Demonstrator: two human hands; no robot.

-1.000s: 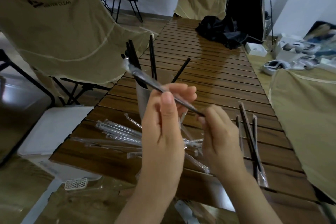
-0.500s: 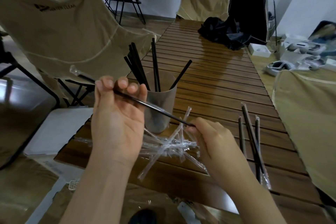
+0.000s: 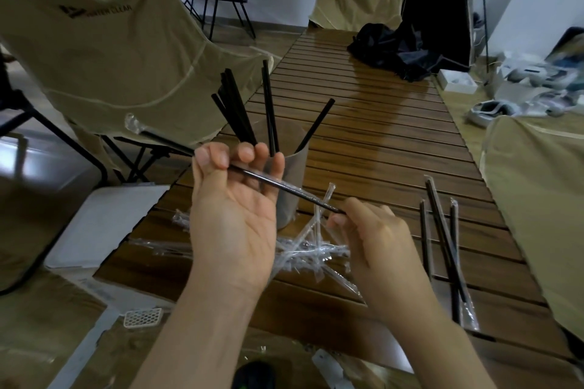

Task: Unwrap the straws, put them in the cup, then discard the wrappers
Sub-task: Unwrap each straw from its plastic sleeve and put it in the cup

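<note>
My left hand (image 3: 235,208), palm up, curls its fingers round a black straw (image 3: 271,181) still in its clear wrapper. My right hand (image 3: 376,243) pinches the straw's near end. The wrapper's twisted far tip (image 3: 132,121) sticks out to the left past my left hand. Behind my hands a grey cup (image 3: 292,186) stands on the wooden slat table (image 3: 379,142) with several bare black straws (image 3: 268,110) in it. Empty clear wrappers (image 3: 309,246) lie piled in front of the cup. Three wrapped straws (image 3: 442,240) lie on the table to the right.
A beige camping chair (image 3: 104,50) stands left of the table, another (image 3: 357,0) at its far end. Black cloth (image 3: 395,47) lies on the far table. A white box (image 3: 104,224) sits on the floor at left. Beige fabric (image 3: 537,186) borders the table's right edge.
My hands carried the wrapped straw down and left from in front of the cup, then shifted slightly right. The straw now lies flatter, with its wrapper tip pointing left.
</note>
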